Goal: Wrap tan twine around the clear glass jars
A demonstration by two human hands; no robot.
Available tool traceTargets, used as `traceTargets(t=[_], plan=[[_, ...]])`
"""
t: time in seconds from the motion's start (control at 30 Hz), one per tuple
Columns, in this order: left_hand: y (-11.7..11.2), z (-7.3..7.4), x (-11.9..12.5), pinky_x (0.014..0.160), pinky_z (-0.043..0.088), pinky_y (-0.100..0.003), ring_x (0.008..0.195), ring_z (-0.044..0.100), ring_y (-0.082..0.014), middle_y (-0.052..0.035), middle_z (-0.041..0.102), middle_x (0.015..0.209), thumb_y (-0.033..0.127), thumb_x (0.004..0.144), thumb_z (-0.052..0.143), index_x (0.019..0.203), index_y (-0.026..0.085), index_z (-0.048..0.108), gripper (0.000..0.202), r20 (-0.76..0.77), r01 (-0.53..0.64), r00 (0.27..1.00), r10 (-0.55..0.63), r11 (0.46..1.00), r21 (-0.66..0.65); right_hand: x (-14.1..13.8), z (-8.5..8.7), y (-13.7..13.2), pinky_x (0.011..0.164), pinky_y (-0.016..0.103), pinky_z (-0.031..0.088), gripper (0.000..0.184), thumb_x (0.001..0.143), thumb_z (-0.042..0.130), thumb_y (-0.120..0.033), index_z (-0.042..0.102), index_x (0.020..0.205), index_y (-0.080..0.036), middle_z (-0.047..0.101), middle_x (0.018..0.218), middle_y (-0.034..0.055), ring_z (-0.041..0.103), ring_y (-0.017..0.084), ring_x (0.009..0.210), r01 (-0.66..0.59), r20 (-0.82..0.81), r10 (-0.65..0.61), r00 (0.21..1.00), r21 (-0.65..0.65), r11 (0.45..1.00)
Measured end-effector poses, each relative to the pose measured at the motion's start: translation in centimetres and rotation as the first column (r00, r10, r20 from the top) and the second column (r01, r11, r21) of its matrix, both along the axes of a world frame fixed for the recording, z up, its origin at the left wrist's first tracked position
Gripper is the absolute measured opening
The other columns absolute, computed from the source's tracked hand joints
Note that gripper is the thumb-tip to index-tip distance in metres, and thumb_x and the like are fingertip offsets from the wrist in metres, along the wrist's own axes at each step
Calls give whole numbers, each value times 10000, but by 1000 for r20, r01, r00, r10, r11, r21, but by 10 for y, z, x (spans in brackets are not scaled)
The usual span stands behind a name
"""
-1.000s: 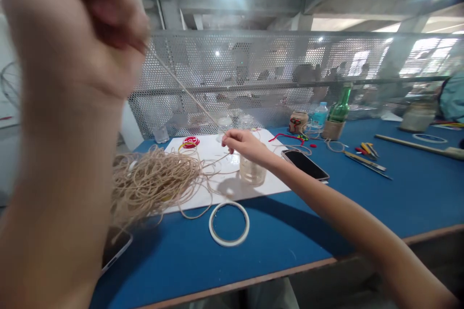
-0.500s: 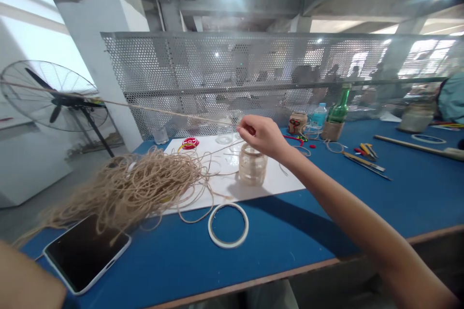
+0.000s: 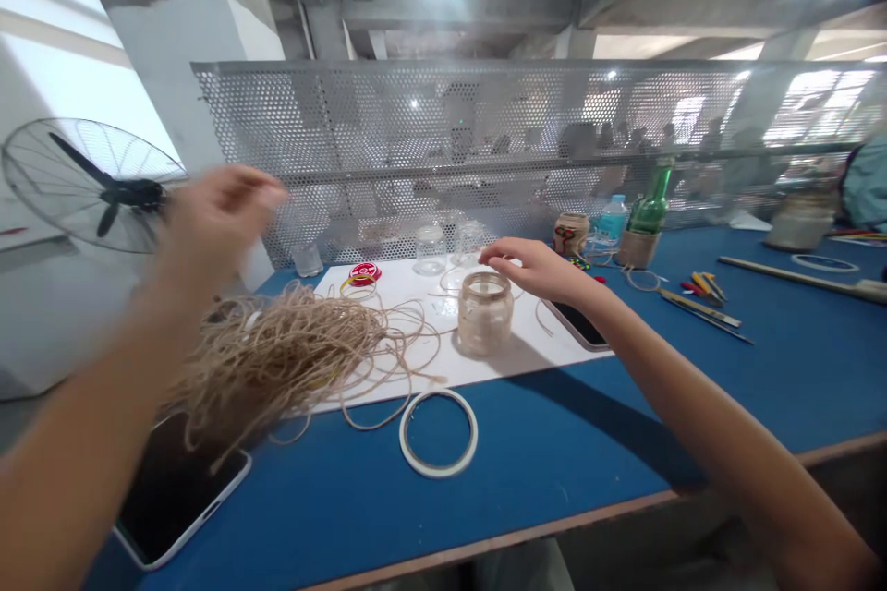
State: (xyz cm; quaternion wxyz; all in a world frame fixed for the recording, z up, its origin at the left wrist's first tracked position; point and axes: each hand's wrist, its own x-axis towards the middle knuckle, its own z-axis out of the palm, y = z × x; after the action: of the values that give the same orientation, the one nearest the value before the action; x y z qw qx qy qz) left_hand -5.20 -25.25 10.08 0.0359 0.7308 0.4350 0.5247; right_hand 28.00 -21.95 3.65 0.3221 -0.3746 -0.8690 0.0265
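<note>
The taut twine strand is gone from the hands. The right hand (image 3: 537, 268), empty with fingers loosely spread, hovers just beyond the twine-wrapped glass jar (image 3: 485, 314). The blurred left hand (image 3: 222, 208), its grip impossible to tell, rises left of the jute twine heap (image 3: 291, 355). Two clear glass jars (image 3: 431, 251) stand farther off, apparently empty.

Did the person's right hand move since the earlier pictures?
Yes. The right hand moved to the right, closer to the green glass bottle, which stands in the same spot.
</note>
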Motion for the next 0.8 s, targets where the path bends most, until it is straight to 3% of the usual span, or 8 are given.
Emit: traceTargets(t=[0.07, 0.13, 0.23, 0.3, 0.5, 0.8], plan=[[6, -29, 29, 581, 433, -239, 614, 525, -105, 15, 594, 710, 306, 848, 529, 906, 173, 609, 166, -321, -11, 947, -11, 998, -65, 9, -8, -1, 778, 298, 428, 223, 855, 406, -218, 613, 929, -181, 644, 964, 42, 571, 159, 893, 3, -2, -3, 1000, -11, 1000], [12, -60, 65, 502, 351, -222, 499, 464, -92, 40, 549, 558, 284, 844, 502, 862, 183, 610, 148, -578, 58, 805, -136, 987, -150, 14, -17, -1, 794, 310, 430, 228, 860, 401, -223, 611, 938, -180, 645, 968, 48, 574, 164, 905, -1, -11, 1, 1000, -21, 1000], [18, -94, 109, 557, 367, -232, 592, 536, -117, 11, 618, 665, 295, 866, 451, 889, 190, 587, 174, -680, 173, 702, -212, 977, -126, 17, -27, -2, 834, 330, 423, 237, 862, 387, -205, 609, 943, -180, 647, 978, 56, 571, 167, 931, -25, -26, 24, 999, -14, 1000], [21, -106, 124, 560, 368, -235, 605, 549, -125, -4, 634, 707, 307, 879, 416, 897, 190, 573, 197, -698, 178, 693, -177, 981, -72, 17, -30, -4, 869, 343, 409, 240, 847, 391, -173, 606, 954, -180, 645, 991, 61, 560, 169, 954, -55, -13, 56, 998, 17, 998], [24, -107, 130, 538, 354, -219, 550, 525, -105, 8, 631, 687, 289, 858, 431, 842, 188, 560, 165, -663, 147, 741, -107, 989, 5, 13, -33, -13, 882, 352, 376, 267, 790, 448, -129, 594, 1007, -181, 638, 986, 59, 538, 173, 944, -86, 102, 78, 992, 70, 994], [30, -106, 136, 513, 309, -216, 545, 526, -114, 13, 615, 622, 285, 830, 459, 804, 187, 581, 158, -668, 142, 744, -27, 983, 118, 8, -40, -12, 894, 389, 289, 175, 849, 483, -283, 594, 949, -193, 628, 886, 34, 512, 182, 903, -33, 145, 22, 989, 69, 997]])
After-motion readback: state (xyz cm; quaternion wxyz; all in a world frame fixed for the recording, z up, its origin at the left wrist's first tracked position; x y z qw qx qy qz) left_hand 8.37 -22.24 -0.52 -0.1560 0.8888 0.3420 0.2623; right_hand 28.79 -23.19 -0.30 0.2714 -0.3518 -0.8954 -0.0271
